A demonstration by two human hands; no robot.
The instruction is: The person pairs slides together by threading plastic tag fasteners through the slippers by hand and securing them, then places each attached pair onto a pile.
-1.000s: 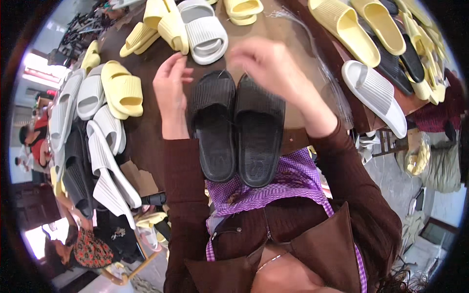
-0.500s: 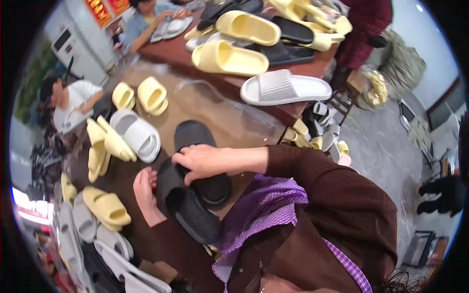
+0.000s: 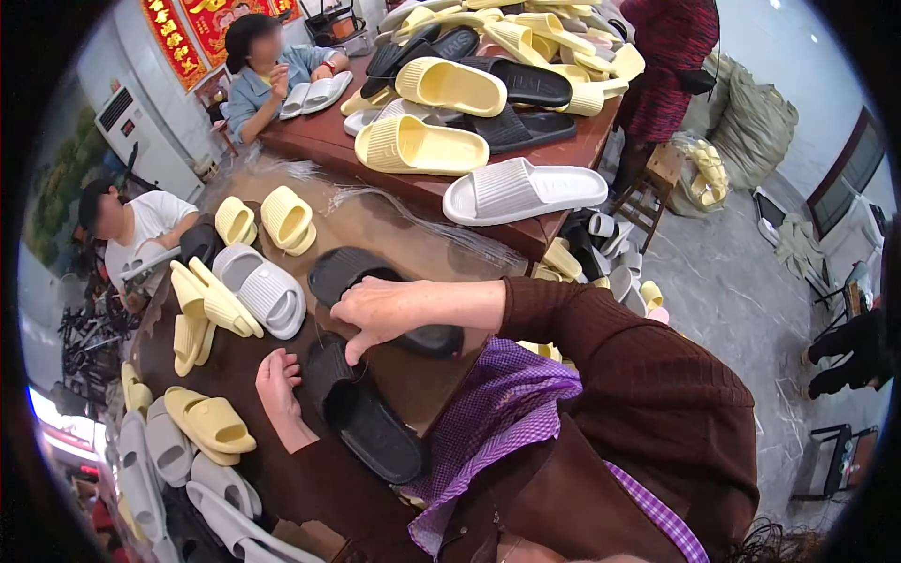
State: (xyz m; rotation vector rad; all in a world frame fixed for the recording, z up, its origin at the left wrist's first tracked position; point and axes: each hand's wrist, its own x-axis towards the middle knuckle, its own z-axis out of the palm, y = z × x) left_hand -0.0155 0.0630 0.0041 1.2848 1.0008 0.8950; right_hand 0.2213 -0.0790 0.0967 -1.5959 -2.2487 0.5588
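Observation:
Two black slide sandals lie on the brown table in front of me. My right hand (image 3: 380, 312) reaches across them, its thumb pressing down on the nearer black sandal (image 3: 366, 413) while its fingers rest over the farther black sandal (image 3: 343, 272). My left hand (image 3: 277, 385) lies beside the nearer sandal's left edge, fingers curled against it. A grey sandal (image 3: 261, 286) and yellow sandals (image 3: 286, 218) lie just beyond my hands.
Yellow, grey and black sandals (image 3: 422, 145) cover the brown table (image 3: 394, 235) and a second one behind. Two seated people (image 3: 263, 70) work at the far left. Another person (image 3: 671, 56) stands at the back right beside sacks. More sandals line the table's left edge (image 3: 202, 422).
The view has swung from straight down to up and right. The black pair, side by side a second ago, now lies apart, with my right hand reaching over it.

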